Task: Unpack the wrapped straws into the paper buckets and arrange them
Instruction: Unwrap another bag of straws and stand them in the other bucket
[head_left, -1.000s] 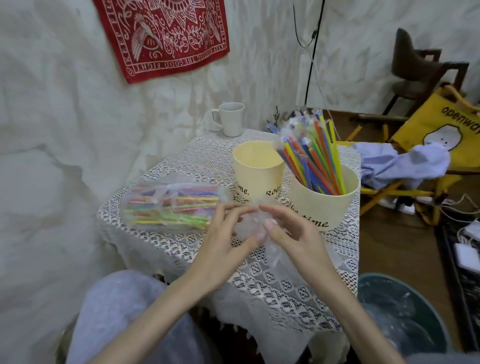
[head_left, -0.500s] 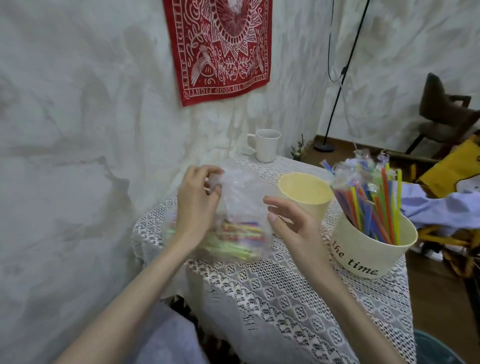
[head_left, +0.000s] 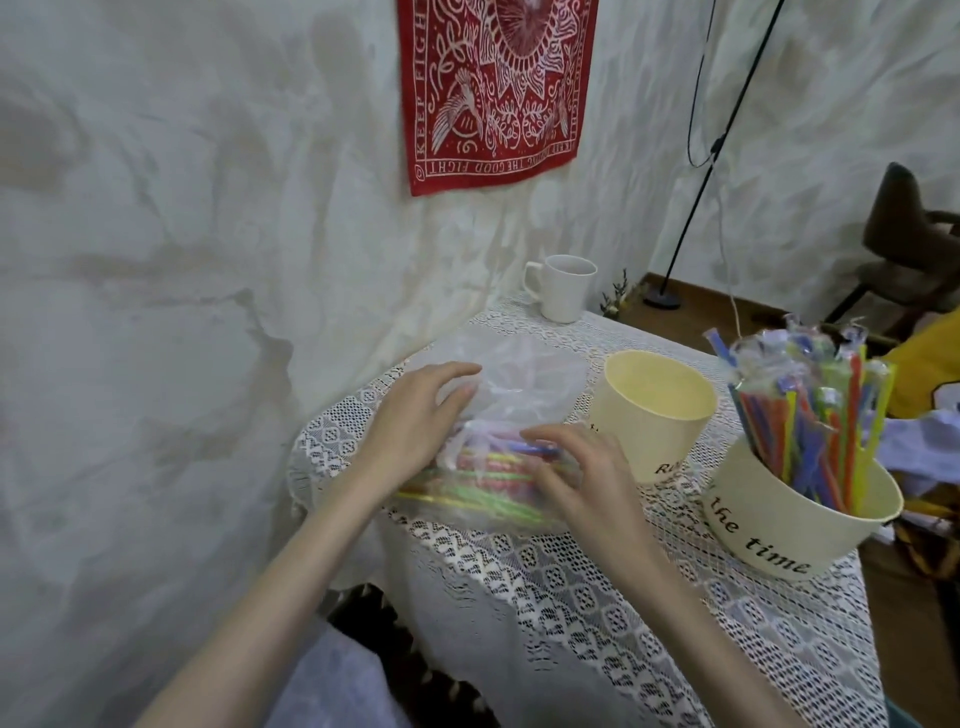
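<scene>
straws (head_left: 483, 483) on lace tablecloth (head_left: 597, 597)

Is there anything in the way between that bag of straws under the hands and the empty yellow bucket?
Nothing visible stands between them. The bag of straws lies on the lace tablecloth just left of the empty bucket, whose mouth is open. The right hand rests on the bag's near end, the left hand on its plastic.

Rough whitewashed wall (head_left: 208, 260), stained in patches. Red printed cloth (head_left: 493, 88) hangs on it. Black lamp pole (head_left: 696, 208) stands in corner on wooden floor (head_left: 753, 317). Dark chair (head_left: 914, 249) at right.
</scene>
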